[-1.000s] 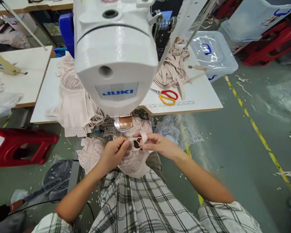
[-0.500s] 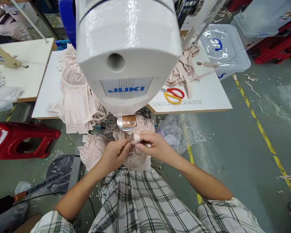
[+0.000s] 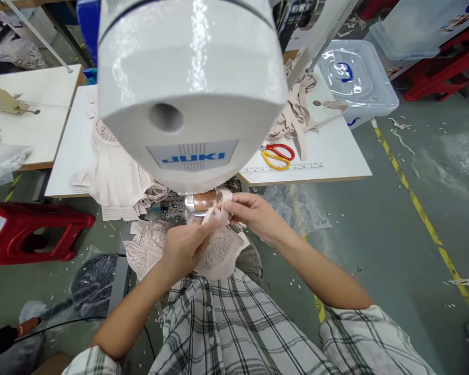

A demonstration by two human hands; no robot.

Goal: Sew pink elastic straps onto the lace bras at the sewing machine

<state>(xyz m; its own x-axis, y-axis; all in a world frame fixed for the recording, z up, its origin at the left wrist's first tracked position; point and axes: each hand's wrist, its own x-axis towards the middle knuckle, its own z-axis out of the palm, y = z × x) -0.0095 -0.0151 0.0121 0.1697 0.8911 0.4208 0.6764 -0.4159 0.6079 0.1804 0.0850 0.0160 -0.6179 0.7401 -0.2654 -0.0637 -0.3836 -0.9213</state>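
Observation:
A white JUKI sewing machine head (image 3: 191, 88) fills the top centre. Just under it, my left hand (image 3: 187, 245) and my right hand (image 3: 250, 211) both pinch a narrow beige strap (image 3: 219, 205), held up against the machine's metal underside (image 3: 201, 202). The strap belongs to a pale pink lace garment (image 3: 219, 250) that hangs over my lap, above my plaid shirt. Both hands have their fingers closed on the strap.
A white table (image 3: 336, 151) behind the machine holds red-and-yellow scissors (image 3: 277, 154), a ruler and a heap of beige straps (image 3: 297, 109). More pink garments (image 3: 117, 172) pile at left. A red stool (image 3: 31, 229), a clear plastic box (image 3: 355, 78) and plastic bags stand around.
Both hands have lifted the strap up and closer to the machine's underside. The view has moved nearer to the machine head.

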